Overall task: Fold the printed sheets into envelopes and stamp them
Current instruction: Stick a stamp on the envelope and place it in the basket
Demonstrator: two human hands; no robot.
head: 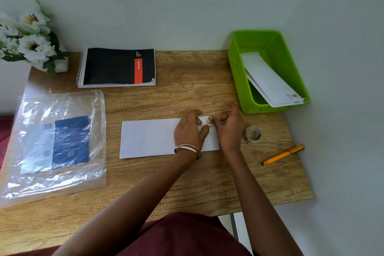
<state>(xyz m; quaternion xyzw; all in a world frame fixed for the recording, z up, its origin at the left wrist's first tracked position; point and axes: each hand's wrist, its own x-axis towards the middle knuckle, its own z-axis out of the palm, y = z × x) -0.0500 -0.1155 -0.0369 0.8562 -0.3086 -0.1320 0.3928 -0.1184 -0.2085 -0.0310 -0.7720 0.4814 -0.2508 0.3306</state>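
A folded white envelope [149, 138] lies flat on the wooden table [187, 181]. The left hand [190, 131] rests on its right end, fingers fairly straight, pressing the paper down. The right hand [228, 127] – fingers curled – pinches a small stamp [207, 121] at the envelope's upper right corner. Finished envelopes [270, 83] sit in the green basket [236, 72] – a tape roll [253, 133] and an orange pen [283, 155] lie nearby.

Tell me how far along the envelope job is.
Done: stamped envelopes lie in the green basket. In hand: both hands, left hand and right hand, work a stamp onto the white envelope. Left: basketing it; no more sheets show.
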